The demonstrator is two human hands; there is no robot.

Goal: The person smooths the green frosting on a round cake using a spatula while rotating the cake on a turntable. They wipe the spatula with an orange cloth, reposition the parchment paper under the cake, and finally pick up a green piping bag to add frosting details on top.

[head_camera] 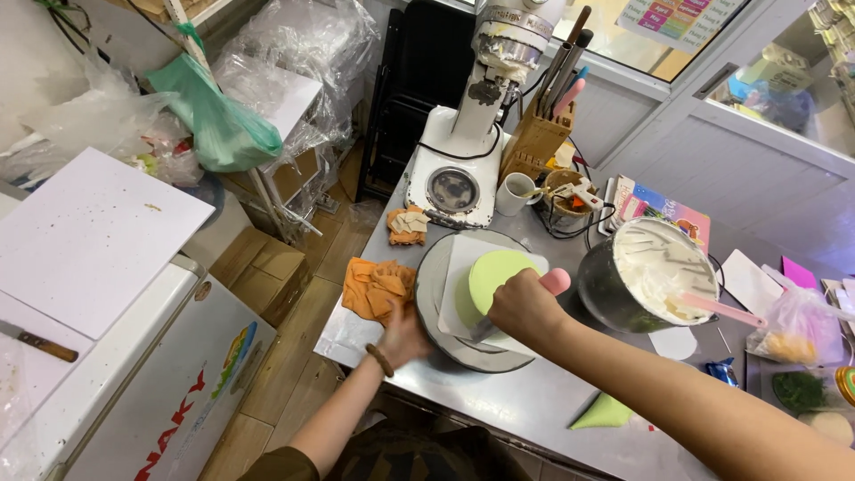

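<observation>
Bright, even daylight from the window (712, 44) at upper right. Soft glare on the steel desk (534, 401) and plastic bags (303, 44). Shadows faint. Wide-angle bending at edges; right forearm (712, 410) slightly blurred.

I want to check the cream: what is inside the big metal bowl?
The big metal bowl holds white cream and a pink spatula. The spatula's blade and the bowl's bottom are covered.

round pale-green frosted cake (497, 272) | upright on white square board (463, 258) | atop grey round turntable (430, 294) | pink-handled spatula (554, 281) against its side
</observation>
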